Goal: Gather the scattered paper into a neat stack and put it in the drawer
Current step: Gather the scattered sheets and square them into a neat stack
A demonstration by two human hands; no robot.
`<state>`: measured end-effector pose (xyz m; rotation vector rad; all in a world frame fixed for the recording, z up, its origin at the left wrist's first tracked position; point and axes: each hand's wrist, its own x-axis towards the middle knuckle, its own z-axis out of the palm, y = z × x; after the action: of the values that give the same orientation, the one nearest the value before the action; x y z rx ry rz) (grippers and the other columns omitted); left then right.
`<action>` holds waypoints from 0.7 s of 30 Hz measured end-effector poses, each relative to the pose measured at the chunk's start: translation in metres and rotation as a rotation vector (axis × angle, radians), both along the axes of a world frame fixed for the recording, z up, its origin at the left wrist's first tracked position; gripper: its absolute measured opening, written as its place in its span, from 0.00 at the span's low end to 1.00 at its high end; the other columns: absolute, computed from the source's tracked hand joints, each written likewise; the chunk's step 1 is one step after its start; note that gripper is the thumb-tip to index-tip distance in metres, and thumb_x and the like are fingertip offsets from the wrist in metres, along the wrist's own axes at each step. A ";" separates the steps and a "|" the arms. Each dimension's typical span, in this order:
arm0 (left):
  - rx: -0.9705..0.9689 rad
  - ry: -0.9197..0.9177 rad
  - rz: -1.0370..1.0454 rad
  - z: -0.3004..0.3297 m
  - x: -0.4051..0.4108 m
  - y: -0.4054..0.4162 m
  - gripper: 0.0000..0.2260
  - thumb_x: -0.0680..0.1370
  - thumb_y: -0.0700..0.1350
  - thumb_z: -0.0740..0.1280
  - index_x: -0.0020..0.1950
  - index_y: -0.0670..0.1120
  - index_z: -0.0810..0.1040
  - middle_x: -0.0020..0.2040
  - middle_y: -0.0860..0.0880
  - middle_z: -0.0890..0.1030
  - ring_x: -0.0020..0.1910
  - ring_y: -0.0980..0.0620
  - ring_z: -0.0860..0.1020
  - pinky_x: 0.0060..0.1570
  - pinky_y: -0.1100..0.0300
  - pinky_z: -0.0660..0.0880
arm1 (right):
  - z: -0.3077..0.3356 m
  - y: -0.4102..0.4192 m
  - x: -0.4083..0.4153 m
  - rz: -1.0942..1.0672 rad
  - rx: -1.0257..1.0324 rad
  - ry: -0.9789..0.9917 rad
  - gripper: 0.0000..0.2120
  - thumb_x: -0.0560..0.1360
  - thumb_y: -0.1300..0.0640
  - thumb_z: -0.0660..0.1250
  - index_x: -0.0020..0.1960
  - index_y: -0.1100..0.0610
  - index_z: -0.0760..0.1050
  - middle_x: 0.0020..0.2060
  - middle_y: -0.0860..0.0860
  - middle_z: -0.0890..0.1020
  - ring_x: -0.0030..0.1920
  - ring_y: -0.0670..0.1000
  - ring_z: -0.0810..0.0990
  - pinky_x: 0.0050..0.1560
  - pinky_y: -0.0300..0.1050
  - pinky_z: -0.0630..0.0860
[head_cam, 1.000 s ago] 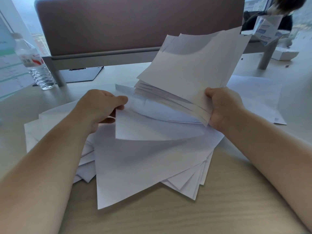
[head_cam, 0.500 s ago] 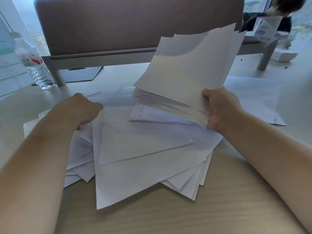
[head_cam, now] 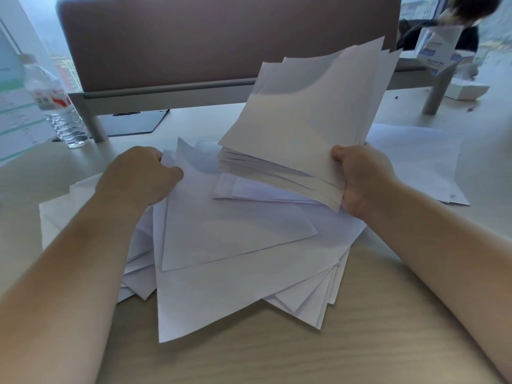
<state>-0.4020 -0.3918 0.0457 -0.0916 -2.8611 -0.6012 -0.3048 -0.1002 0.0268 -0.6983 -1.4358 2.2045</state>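
Two hands, one water bottle, uncountably many paper sheets.

White paper, pale wood-grain desk, brown partition

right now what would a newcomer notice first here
The right hand holds a thick, tilted sheaf above the desk, right of centre. Below it a messy pile of loose sheets fans across the middle, where the left hand pinches one sheet at its far corner.

Tilted white paper stack above scattered, overlapping sheets on desk
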 end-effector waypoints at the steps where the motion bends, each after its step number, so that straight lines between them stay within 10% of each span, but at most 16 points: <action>1: -0.074 0.009 -0.005 -0.001 0.001 0.000 0.11 0.77 0.54 0.70 0.50 0.47 0.80 0.47 0.45 0.81 0.48 0.40 0.78 0.47 0.52 0.72 | 0.000 0.000 0.000 -0.002 0.004 0.000 0.11 0.81 0.64 0.64 0.53 0.48 0.76 0.49 0.51 0.84 0.47 0.57 0.84 0.46 0.62 0.83; 6: 0.321 -0.272 -0.065 0.002 0.008 0.008 0.13 0.76 0.54 0.75 0.52 0.46 0.80 0.46 0.46 0.84 0.42 0.45 0.82 0.45 0.49 0.79 | 0.001 -0.001 0.000 -0.012 0.016 -0.004 0.11 0.80 0.64 0.64 0.53 0.48 0.77 0.50 0.52 0.84 0.50 0.59 0.84 0.48 0.66 0.82; 10: 0.274 -0.410 -0.168 -0.001 0.008 0.004 0.10 0.73 0.47 0.78 0.51 0.46 0.83 0.42 0.44 0.85 0.36 0.46 0.78 0.35 0.58 0.72 | 0.001 0.000 0.000 -0.009 0.013 0.001 0.11 0.80 0.64 0.64 0.53 0.49 0.77 0.49 0.51 0.84 0.47 0.57 0.84 0.45 0.63 0.83; 16: 0.505 -0.013 -0.008 0.000 -0.008 -0.007 0.16 0.68 0.50 0.76 0.52 0.44 0.84 0.49 0.42 0.85 0.47 0.39 0.84 0.53 0.43 0.83 | 0.003 -0.002 0.003 -0.005 0.027 0.005 0.14 0.81 0.64 0.64 0.60 0.49 0.78 0.51 0.51 0.84 0.48 0.57 0.83 0.42 0.62 0.83; 21: 0.831 0.303 0.202 0.004 -0.010 -0.012 0.14 0.72 0.49 0.68 0.56 0.48 0.83 0.45 0.53 0.84 0.45 0.47 0.82 0.48 0.54 0.80 | 0.005 -0.004 0.004 0.006 0.052 0.010 0.14 0.80 0.64 0.64 0.62 0.50 0.77 0.50 0.51 0.84 0.49 0.57 0.83 0.46 0.59 0.83</action>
<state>-0.4123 -0.4038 0.0498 0.2164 -2.0985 -1.5043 -0.3006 -0.1044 0.0314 -0.6653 -1.4864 2.1642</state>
